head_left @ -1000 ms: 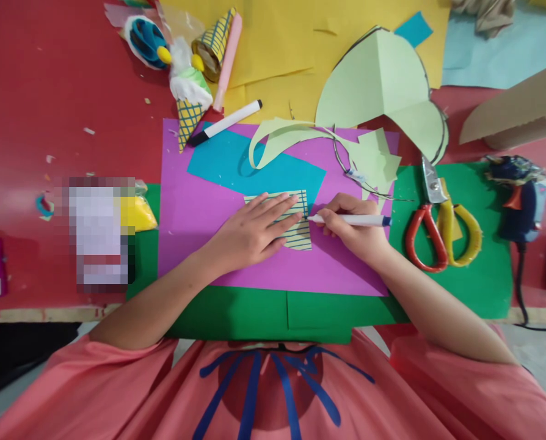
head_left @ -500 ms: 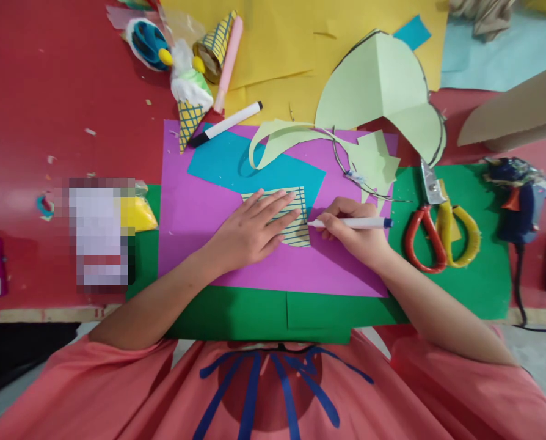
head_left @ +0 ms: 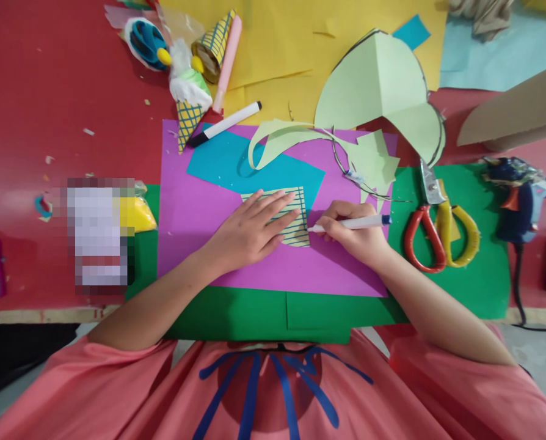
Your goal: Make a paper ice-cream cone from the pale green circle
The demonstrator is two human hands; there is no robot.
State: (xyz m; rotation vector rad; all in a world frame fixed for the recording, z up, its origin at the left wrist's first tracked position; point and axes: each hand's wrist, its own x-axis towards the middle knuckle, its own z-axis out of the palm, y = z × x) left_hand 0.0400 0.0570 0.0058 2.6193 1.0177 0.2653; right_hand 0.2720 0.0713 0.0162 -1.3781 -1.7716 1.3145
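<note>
A small piece of pale green paper (head_left: 295,233) with dark blue lines lies on a purple sheet (head_left: 195,238). My left hand (head_left: 254,231) rests flat on it with fingers spread, covering its left part. In my right hand (head_left: 353,229) is a white marker (head_left: 364,222) with a blue end, pinched between thumb and fingers. Its tip meets the right edge of the lined paper, beside a vertical line there. A blue paper piece (head_left: 227,160) lies just beyond, partly under the lined paper.
Scissors (head_left: 424,238) with red and yellow handles lie right of my right hand, near a glue gun (head_left: 520,208). Beyond are green paper cutouts (head_left: 355,91), a capped white marker (head_left: 231,121), a pink marker (head_left: 227,64) and paper cones (head_left: 190,119). A yellow packet (head_left: 140,211) sits left.
The marker tip in my right hand has moved slightly down along the right edge of the lined paper. My left hand stays in place.
</note>
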